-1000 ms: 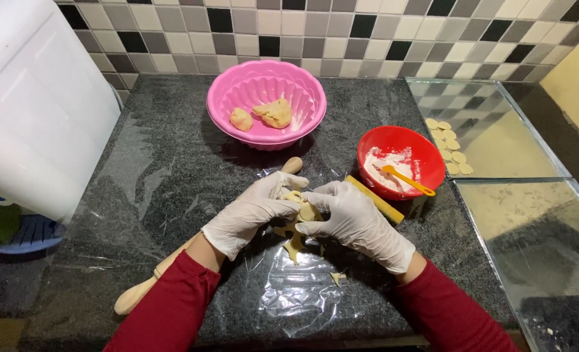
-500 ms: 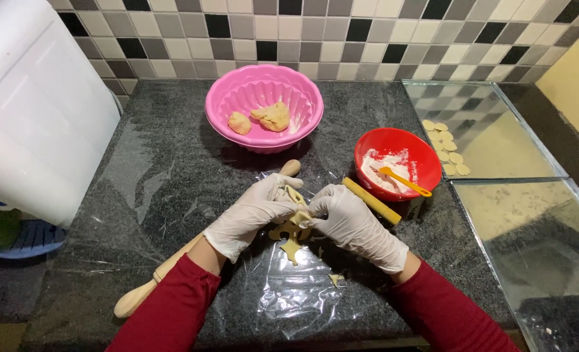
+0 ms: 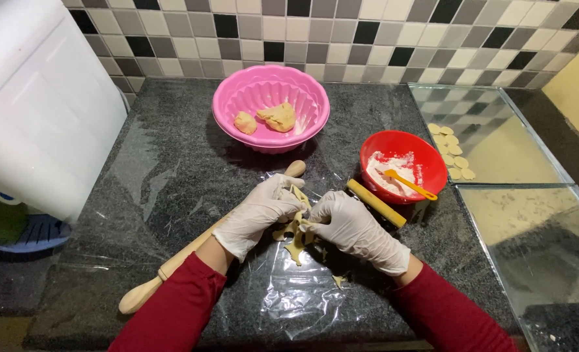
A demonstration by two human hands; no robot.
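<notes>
A ragged strip of dough (image 3: 296, 236) is pinched between the gloved left hand (image 3: 260, 212) and the gloved right hand (image 3: 348, 225), fingers of both closed on it, just above a clear plastic sheet (image 3: 289, 293) on the dark counter (image 3: 172, 169); a wooden rolling pin (image 3: 172, 264) lies under the left forearm; a pink bowl (image 3: 271, 107) holding dough lumps and a red bowl (image 3: 403, 163) of flour are seen behind.

No packages, labels, signs or screens are in view around the left hand (image 3: 260, 212) or the right hand (image 3: 351, 225).
</notes>
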